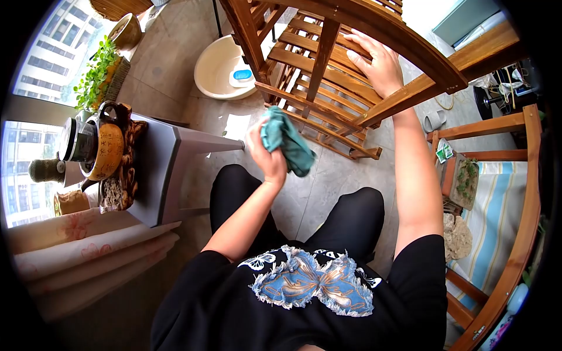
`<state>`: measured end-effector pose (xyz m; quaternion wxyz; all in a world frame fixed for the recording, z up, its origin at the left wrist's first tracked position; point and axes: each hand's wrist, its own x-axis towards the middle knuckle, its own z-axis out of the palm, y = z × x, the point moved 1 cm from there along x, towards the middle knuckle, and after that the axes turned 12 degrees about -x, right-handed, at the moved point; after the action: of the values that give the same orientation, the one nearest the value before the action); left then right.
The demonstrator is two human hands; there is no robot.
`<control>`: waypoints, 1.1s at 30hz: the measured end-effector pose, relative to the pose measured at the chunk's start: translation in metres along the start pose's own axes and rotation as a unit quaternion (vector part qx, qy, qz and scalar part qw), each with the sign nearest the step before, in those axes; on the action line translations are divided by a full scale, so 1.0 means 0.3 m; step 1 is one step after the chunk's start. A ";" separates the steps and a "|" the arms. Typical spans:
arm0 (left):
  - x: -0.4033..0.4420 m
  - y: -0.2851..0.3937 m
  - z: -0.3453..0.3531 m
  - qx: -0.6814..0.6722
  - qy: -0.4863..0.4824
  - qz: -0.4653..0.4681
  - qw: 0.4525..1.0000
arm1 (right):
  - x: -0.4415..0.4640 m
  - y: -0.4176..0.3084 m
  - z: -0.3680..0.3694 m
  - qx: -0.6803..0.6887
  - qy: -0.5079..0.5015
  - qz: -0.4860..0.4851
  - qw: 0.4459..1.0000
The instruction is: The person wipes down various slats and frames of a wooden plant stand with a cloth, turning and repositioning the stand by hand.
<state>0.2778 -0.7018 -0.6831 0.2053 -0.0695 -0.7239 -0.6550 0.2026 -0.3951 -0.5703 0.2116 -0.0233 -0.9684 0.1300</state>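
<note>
A crumpled green cloth (pixel 288 142) is gripped in my left hand (pixel 268 153), held in the air in front of my knees, just left of a slatted wooden chair (pixel 328 69). My right hand (pixel 377 63) reaches past the chair's wooden side rail, its fingers spread over the slats. Nothing shows in that hand, and its palm side is hidden.
A cream basin (pixel 213 69) with a blue and white item stands on the tiled floor (pixel 158 70) beyond the cloth. To the left, a grey table (pixel 155 161) bears a teapot (pixel 105 149). Another wooden frame (pixel 531 175) stands at right, beside a rough stone (pixel 456 237).
</note>
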 end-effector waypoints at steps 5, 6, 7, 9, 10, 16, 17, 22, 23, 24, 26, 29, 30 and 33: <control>0.159 -0.314 -0.015 0.113 -0.052 -0.010 0.992 | -0.002 -0.003 -0.003 -0.034 -0.006 -0.008 0.999; 0.128 -0.313 0.013 0.105 -0.063 -0.017 0.992 | 0.000 0.002 0.000 -0.034 -0.004 -0.011 0.999; 0.097 -0.311 0.054 0.097 -0.072 -0.022 0.992 | 0.006 0.002 -0.004 -0.036 -0.005 -0.010 0.999; 0.021 -0.276 0.069 0.078 -0.177 -0.007 0.981 | 0.003 0.004 -0.005 -0.030 -0.003 -0.021 0.999; -0.010 -0.247 0.074 0.064 -0.173 0.007 0.983 | 0.005 0.008 -0.002 -0.056 0.028 -0.049 0.997; -0.090 -0.162 0.146 0.071 -0.201 -0.033 0.977 | -0.004 -0.091 -0.092 0.098 0.021 0.013 0.995; -0.113 -0.166 0.158 0.074 -0.233 -0.021 0.970 | -0.008 -0.098 -0.100 0.111 0.025 0.009 0.993; -0.277 -0.079 0.282 0.016 -0.390 -0.041 0.920 | -0.020 -0.108 -0.097 0.112 0.070 -0.006 0.991; -0.312 -0.057 0.313 -0.003 -0.438 -0.051 0.897 | -0.016 -0.109 -0.104 0.135 0.061 -0.008 0.989; -0.337 -0.033 0.347 -0.029 -0.482 -0.051 0.874 | -0.014 -0.100 -0.092 0.130 0.065 -0.010 0.989; -0.382 0.011 0.406 -0.066 -0.552 -0.032 0.831 | -0.009 -0.080 -0.068 0.123 0.069 -0.013 0.990; -0.429 0.061 0.461 -0.090 -0.536 0.086 0.835 | -0.013 -0.079 -0.072 0.164 0.076 -0.028 0.983; -0.424 0.069 0.467 -0.058 -0.528 0.128 0.837 | -0.017 -0.100 -0.105 0.126 0.073 -0.022 0.989; -0.379 0.035 0.449 0.028 -0.526 0.165 0.834 | -0.016 -0.137 -0.141 0.131 0.051 -0.001 0.990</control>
<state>0.3569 -0.5499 -0.7254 -0.0990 -0.5162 -0.7187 -0.4551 0.2250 -0.4251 -0.5244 0.2618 -0.0007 -0.9311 0.2541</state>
